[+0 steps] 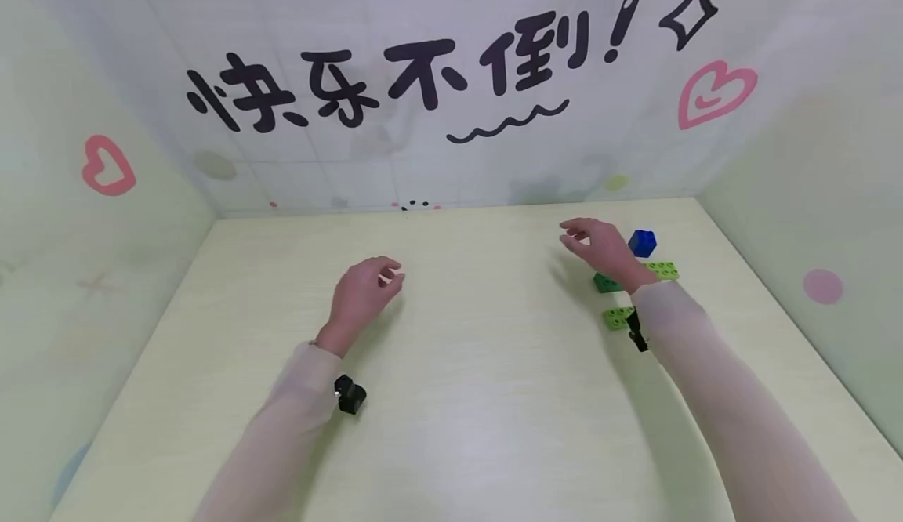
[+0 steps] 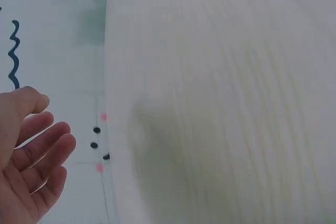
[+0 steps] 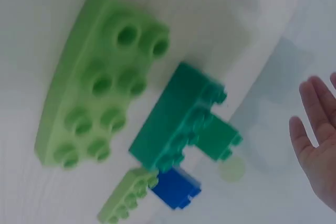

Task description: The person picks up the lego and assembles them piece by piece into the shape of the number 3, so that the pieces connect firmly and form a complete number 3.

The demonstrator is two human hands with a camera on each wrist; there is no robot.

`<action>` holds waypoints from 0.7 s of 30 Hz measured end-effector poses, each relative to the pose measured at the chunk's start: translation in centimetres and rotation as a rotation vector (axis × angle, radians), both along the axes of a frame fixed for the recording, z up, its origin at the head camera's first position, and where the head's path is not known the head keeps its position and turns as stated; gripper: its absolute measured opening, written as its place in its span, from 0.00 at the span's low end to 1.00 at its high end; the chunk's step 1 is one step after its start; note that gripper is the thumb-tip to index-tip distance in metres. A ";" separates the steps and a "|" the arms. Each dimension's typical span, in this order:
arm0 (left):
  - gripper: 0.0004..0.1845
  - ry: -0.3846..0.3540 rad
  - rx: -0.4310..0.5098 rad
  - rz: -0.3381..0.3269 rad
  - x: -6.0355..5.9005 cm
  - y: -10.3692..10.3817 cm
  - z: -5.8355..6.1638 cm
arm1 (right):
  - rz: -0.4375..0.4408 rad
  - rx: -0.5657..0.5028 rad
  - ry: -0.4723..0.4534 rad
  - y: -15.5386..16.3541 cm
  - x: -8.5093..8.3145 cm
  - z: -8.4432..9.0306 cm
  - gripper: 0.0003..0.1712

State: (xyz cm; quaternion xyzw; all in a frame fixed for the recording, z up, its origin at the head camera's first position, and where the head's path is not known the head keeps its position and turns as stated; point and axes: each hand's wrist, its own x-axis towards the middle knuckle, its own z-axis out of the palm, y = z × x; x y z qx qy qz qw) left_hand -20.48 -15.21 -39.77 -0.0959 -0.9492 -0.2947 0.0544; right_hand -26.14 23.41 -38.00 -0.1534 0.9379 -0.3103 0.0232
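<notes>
My left hand [image 1: 363, 291] hovers above the middle left of the table, its fingers loosely bent and nothing in them. In the left wrist view the fingers [image 2: 50, 140] are parted. On the right, my right hand [image 1: 600, 248] hangs above the table beside several toy building bricks, also holding nothing. Nearest the right wrist camera lies a light green brick [image 3: 100, 87] with studs. Next to it is a teal-green brick [image 3: 170, 121], with a smaller green brick [image 3: 216, 136] behind. A blue brick [image 3: 176, 187] and another light green brick [image 3: 126, 195] lie farther off. My right forearm partly hides the bricks in the head view.
The pale table [image 1: 480, 396] is enclosed by a printed back wall [image 1: 395, 161] and side walls. Black wrist devices [image 1: 349, 394] sit on both sleeves. The bricks are grouped near the table's right rear.
</notes>
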 end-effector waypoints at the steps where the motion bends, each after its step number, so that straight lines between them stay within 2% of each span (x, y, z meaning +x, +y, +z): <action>1: 0.16 -0.005 0.005 -0.009 0.0 0.7 0.1 | -0.003 -0.001 0.000 0.4 0.0 0.2 0.26; 10: 0.13 -0.059 0.052 -0.147 -0.1 7.9 0.4 | -0.093 -0.002 0.026 4.2 0.7 1.3 0.22; 21: 0.11 -0.140 0.131 -0.295 0.2 15.4 -1.4 | -0.155 0.010 -0.023 7.2 1.1 1.1 0.21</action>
